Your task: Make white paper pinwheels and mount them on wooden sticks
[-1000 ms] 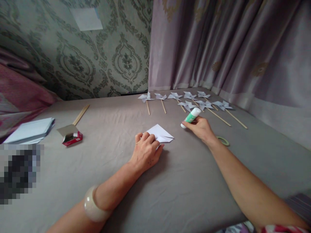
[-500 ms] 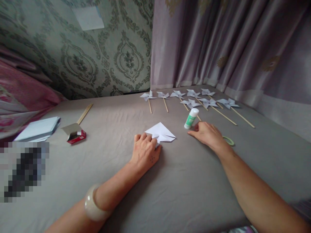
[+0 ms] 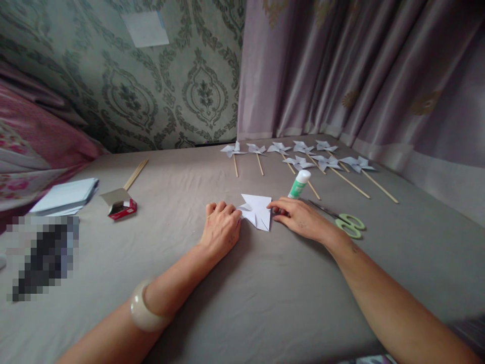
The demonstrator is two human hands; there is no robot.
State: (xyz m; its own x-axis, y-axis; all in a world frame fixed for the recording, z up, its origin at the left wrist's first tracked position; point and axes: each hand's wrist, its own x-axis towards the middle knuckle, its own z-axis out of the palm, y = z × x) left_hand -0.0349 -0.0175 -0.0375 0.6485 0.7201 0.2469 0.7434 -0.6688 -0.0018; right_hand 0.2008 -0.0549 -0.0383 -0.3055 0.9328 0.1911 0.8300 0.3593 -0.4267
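Note:
A white cut and partly folded paper pinwheel (image 3: 262, 208) lies flat on the grey cloth in front of me. My left hand (image 3: 222, 225) is closed over its left side, with the fingers curled down on the folded part. At the paper's right edge is my right hand (image 3: 297, 215), its index fingertip touching the edge and its thumb a little apart. Just behind the right hand a white and green glue stick (image 3: 298, 184) stands upright, its base partly hidden. Scissors (image 3: 341, 221) with light green handles lie beside the right wrist.
Several finished paper pinwheels on sticks (image 3: 328, 162) lie at the back right, near the curtain (image 3: 295, 65). On the left are a paper stack (image 3: 64, 196), an open red box (image 3: 123, 208) and wooden sticks (image 3: 136, 174). A patterned wall (image 3: 204, 91) bounds the far side.
My right hand has moved left from beside the glue stick to the paper's edge, uncovering the scissors. The paper has turned under my left hand, which stays closed on it.

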